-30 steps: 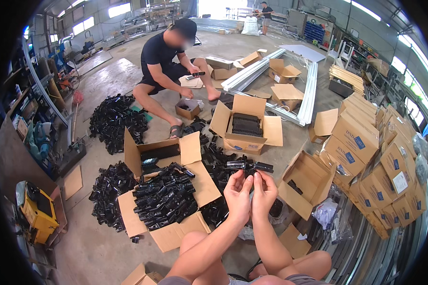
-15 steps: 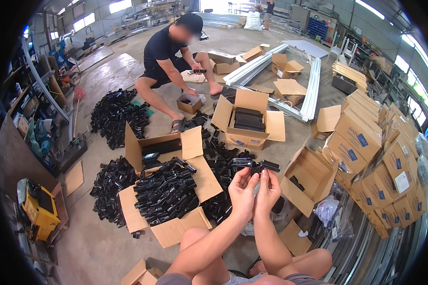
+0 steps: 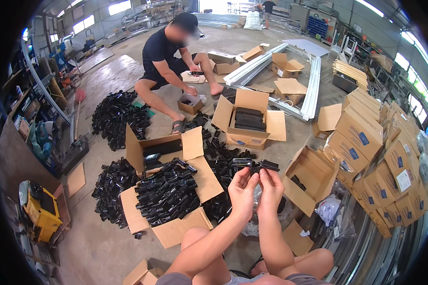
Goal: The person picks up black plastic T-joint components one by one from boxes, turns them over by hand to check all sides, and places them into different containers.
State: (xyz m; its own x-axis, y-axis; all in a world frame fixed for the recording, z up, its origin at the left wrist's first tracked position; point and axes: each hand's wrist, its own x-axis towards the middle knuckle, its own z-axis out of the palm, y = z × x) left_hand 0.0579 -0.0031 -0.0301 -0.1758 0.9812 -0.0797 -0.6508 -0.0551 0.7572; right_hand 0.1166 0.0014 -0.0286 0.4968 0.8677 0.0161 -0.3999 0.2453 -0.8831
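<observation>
My left hand (image 3: 242, 194) and my right hand (image 3: 270, 192) are raised side by side, both closed in a pinch on one black hinge-like fitting (image 3: 270, 165). Its two long pieces stick out left and right above my fingertips; the joint between them is partly covered. Left of my hands, an open carton (image 3: 208, 176) bears a heap of similar black fittings (image 3: 169, 192), with more in rows at its back. Loose black fittings (image 3: 218, 159) lie on the floor beyond my hands. Close by on the right, an open carton (image 3: 314, 173) has a few dark pieces inside.
A co-worker (image 3: 164, 57) crouches ahead, one hand holding a dark piece, the other at a small box (image 3: 190, 107). A carton of stacked black parts (image 3: 253, 99) stands ahead. More fittings (image 3: 114, 183) are piled left. Closed cartons (image 3: 359, 135) and metal bars (image 3: 361, 259) lie right.
My hands stay almost in place on the fitting, the right fingers shifting slightly. The co-worker's hand with the dark piece has moved a little left and down.
</observation>
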